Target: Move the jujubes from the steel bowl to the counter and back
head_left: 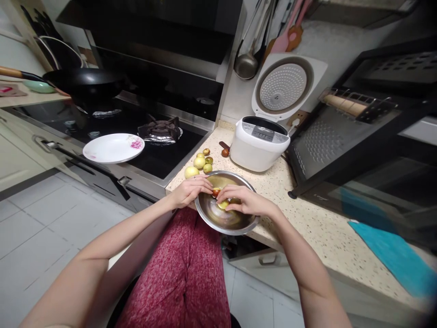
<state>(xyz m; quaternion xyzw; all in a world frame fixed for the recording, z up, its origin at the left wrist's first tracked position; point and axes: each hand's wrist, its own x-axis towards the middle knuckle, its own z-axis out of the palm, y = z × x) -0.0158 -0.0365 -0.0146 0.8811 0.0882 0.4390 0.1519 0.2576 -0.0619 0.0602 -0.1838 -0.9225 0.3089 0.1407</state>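
A round stainless steel bowl (208,217) sits at the counter's front edge, with a red-brown jujube (215,192) and a yellow-green one (223,205) inside. My left hand (191,189) is closed over the bowl's left rim, fingertips near the red-brown fruit. Reaching in from the right, my right hand (243,200) has its fingers curled around the yellow-green jujube. Several more yellow-green and brownish jujubes (199,162) lie on the counter behind the bowl. Part of the bowl's inside is hidden by my right hand.
A white rice cooker (257,155) stands behind the bowl, lid raised. To its right is a dark oven (382,177), with a blue cloth (392,255) before it. A white floral plate (111,150) rests on the stove, near a black wok (85,79).
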